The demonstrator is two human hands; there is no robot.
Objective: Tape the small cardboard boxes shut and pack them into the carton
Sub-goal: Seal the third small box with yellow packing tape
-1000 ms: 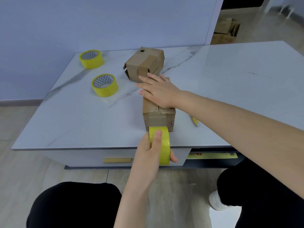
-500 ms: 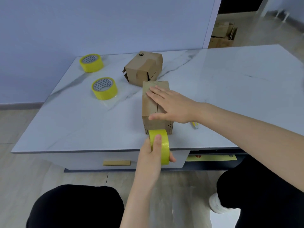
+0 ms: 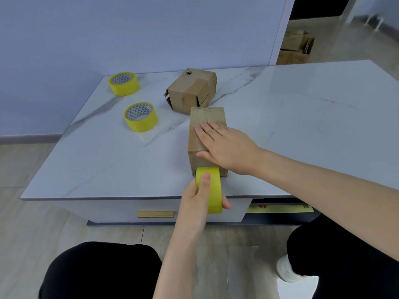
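Observation:
A small brown cardboard box [image 3: 206,119] lies lengthwise near the front edge of the white marble table [image 3: 302,126]. My right hand [image 3: 224,145] rests flat on its top, fingers straight, thumb at the near edge. My left hand [image 3: 200,201] grips a yellow tape roll [image 3: 212,188] held upright against the box's near end, at the table's front edge. A second small cardboard box [image 3: 192,91], with loose flaps, sits just behind the first.
Two more yellow tape rolls lie on the table's left part, one near the back [image 3: 124,83] and one closer [image 3: 140,116]. A small yellow object [image 3: 246,135] peeks out right of my right hand. Cardboard cartons [image 3: 295,48] stand on the floor beyond the doorway.
My right hand has slid along the box top from its far end toward the near end. The left hand stays on the tape roll at the box's near end.

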